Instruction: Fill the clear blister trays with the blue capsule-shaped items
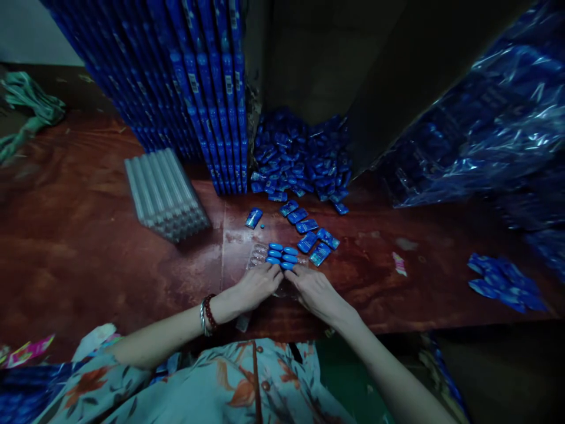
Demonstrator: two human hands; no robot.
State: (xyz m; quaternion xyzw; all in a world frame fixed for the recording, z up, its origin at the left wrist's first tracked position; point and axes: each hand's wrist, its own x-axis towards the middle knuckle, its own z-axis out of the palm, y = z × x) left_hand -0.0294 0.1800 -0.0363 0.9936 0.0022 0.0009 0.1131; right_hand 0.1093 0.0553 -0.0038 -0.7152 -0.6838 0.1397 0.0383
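Note:
My left hand (261, 284) and my right hand (314, 288) are close together over a clear plastic blister tray (258, 255) on the table. Glossy blue capsule-shaped pieces (274, 254) lie in two columns on the tray. The fingers of my right hand are closed at the lowest visible piece (288, 266) in the right column. Curled fingers of my left hand touch the tray below the left column; whatever they pinch is hidden. Just beyond the hands, several small blue printed packets (307, 226) lie loose, and one packet (253, 218) sits apart beside a tiny blue bead (262, 226).
A heap of blue packets (300, 156) spills from between dark cardboard walls. Tall stacks of blue packs (207, 112) rise at back left, with stacked clear trays (163, 191) before them. Plastic-wrapped blue bundles (481, 118) stand right; flat blue wrappers (505, 281) lie near the table's right edge.

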